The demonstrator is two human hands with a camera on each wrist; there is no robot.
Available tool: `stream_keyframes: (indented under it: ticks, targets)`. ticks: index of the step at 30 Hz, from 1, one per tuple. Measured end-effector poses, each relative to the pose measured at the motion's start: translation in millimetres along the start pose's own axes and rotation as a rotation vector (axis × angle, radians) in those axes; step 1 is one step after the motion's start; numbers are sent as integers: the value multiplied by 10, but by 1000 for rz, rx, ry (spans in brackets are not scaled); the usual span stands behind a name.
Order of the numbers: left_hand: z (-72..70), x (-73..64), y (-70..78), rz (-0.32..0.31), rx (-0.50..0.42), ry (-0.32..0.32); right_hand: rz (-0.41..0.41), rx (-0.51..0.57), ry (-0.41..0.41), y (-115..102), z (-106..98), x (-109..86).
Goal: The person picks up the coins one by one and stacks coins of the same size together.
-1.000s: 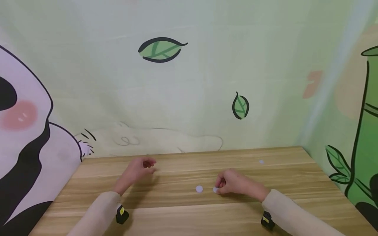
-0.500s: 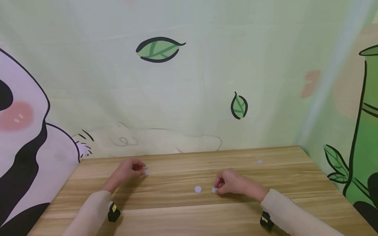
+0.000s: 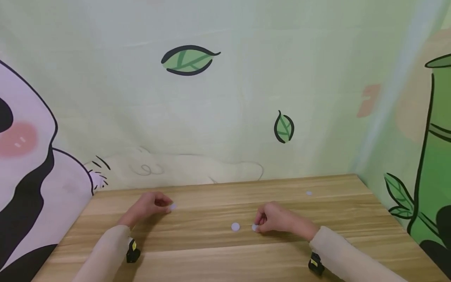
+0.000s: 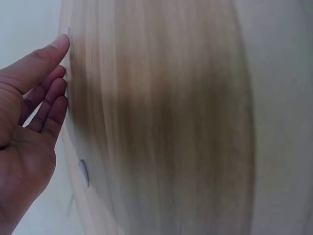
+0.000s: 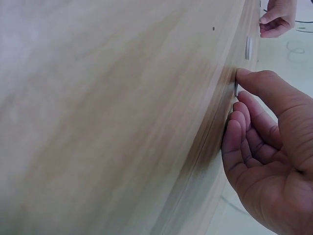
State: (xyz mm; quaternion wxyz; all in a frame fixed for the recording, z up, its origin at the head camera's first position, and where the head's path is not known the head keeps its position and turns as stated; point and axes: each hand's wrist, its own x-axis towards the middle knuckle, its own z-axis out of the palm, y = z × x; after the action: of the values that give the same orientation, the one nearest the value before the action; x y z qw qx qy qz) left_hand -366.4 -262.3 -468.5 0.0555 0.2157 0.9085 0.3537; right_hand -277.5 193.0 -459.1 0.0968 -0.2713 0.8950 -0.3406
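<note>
My left hand is low over the left side of the wooden table, thumb and fingertips at the edge of a small round whitish disc. Only a thin sliver of that disc shows in the left wrist view. Farther right, my right hand pinches a second disc against the tabletop between thumb and forefinger; the fingers partly cover it. Another coin-like disc lies flat just left of the right hand. Toward the back right lies one more small disc, apart from both hands.
The wood-grain table ends at a printed cloth backdrop with leaves, a panda at the left and bamboo at the right. Each wrist carries a small black device, such as the left one.
My left hand has shifted left and slightly down, and the disc at its fingertips has come into sight. The right hand stays at its disc. The head view has turned slightly.
</note>
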Motion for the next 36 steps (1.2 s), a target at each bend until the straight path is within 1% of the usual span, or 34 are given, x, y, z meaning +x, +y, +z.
stream_keyframes:
  ticks: [4, 11, 17, 20, 27, 36]
  targets:
    - [5, 5, -5, -14, -11, -1, -2, 5, 2, -2, 7, 11]
    - [23, 43, 12, -9, 8, -1, -12, 10, 4, 1, 3, 8]
    - [45, 43, 30, -30, 20, 9, -5, 3, 3, -9, -1, 6]
    - [58, 36, 33, -27, 29, 9, 8, 5, -3, -11, 5, 6]
    - [76, 28, 46, -41, 7, 13, 8, 9, -8, -9, 20, 14]
    - [94, 44, 21, -27, 52, 27, 0, 21, -7, -23, 14, 10]
